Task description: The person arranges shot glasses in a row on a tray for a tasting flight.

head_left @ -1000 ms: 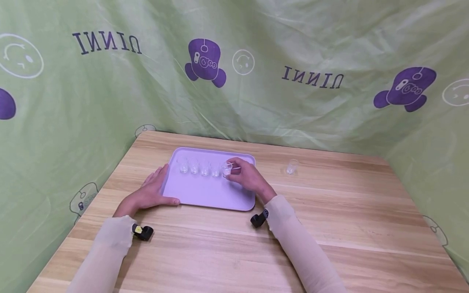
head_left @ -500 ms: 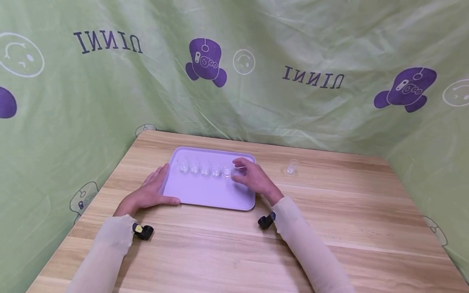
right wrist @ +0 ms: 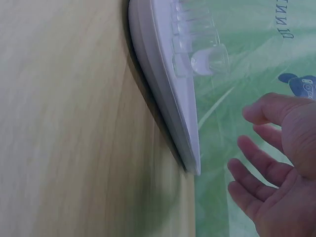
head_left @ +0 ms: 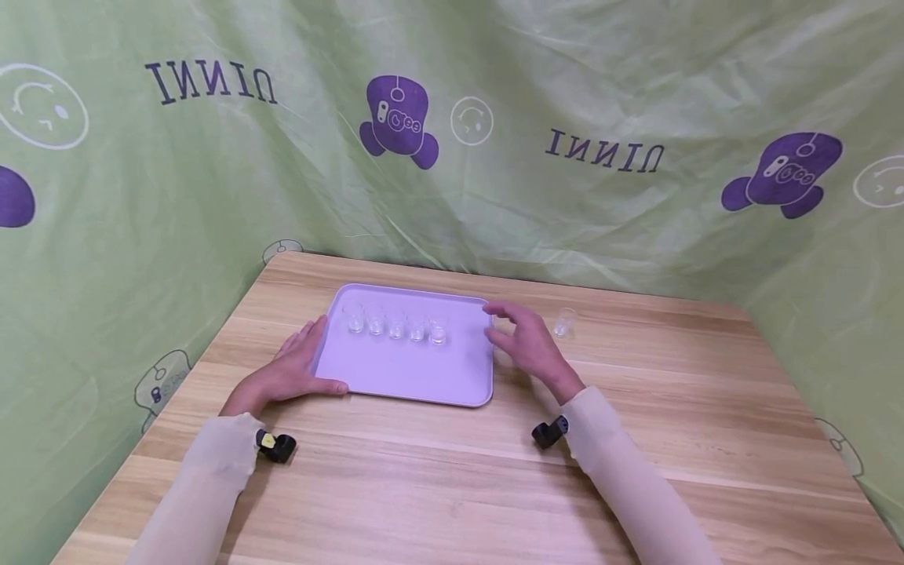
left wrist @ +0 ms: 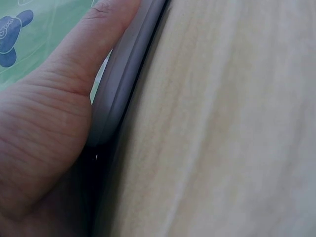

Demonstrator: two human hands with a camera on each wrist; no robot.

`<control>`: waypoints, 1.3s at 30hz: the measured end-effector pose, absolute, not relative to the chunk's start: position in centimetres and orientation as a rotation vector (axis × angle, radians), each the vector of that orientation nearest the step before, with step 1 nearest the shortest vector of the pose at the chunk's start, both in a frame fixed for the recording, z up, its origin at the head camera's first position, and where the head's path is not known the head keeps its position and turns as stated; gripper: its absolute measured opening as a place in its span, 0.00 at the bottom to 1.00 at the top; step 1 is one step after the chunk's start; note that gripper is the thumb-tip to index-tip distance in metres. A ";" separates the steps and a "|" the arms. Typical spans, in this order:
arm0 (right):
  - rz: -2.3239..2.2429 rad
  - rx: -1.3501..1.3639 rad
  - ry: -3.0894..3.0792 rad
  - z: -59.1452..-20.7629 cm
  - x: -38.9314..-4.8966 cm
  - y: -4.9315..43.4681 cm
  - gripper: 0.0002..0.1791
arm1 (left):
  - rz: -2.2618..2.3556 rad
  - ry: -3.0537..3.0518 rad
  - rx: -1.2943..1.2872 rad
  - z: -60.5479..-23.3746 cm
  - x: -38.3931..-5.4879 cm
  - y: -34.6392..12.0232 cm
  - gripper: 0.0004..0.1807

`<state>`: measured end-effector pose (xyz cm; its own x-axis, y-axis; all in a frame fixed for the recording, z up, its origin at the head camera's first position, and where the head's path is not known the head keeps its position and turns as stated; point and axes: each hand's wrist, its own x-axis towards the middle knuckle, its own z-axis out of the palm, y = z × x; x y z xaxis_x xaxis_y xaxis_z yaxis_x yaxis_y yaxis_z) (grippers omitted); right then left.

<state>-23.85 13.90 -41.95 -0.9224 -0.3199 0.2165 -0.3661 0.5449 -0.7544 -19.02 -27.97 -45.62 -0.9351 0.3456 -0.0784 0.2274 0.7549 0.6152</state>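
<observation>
A lilac tray (head_left: pixel 402 373) lies on the table, carrying several small clear glasses (head_left: pixel 438 331) in a row across its middle. My left hand (head_left: pixel 293 369) rests against the tray's left end, fingers extended along that side and thumb at the front rim. In the left wrist view that thumb (left wrist: pixel 94 44) lies along the tray's edge. My right hand (head_left: pixel 530 341) is above the tray's right edge, its fingers loosely bent and holding nothing. The right wrist view shows these fingers (right wrist: pixel 252 190) spread apart, away from the glasses. One more clear glass (head_left: pixel 564 322) stands on the table beyond my right hand.
The wooden table (head_left: pixel 438 479) reaches back to a green printed curtain (head_left: pixel 452 204), which also hangs at both sides. A small black camera sits on each wrist, the left one (head_left: pixel 278 447) and the right one (head_left: pixel 549 432).
My right hand has let go of the glass at the right end of the row and moved right, toward the tray's right edge. My left hand has stayed in place.
</observation>
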 end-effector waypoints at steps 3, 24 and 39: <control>1.308 0.595 -2.688 -41.7 -23.6 14.9 0.21 | 0.940 2.767 0.461 -45.6 -19.0 -27.9 0.77; 1.155 0.425 -2.611 -41.5 -23.5 21.8 0.28 | 0.973 2.794 0.491 -46.9 -19.4 -28.4 0.78; 1.232 0.302 -2.734 -42.6 -24.2 23.8 0.33 | 0.933 2.781 0.461 -45.9 -19.2 -28.0 0.77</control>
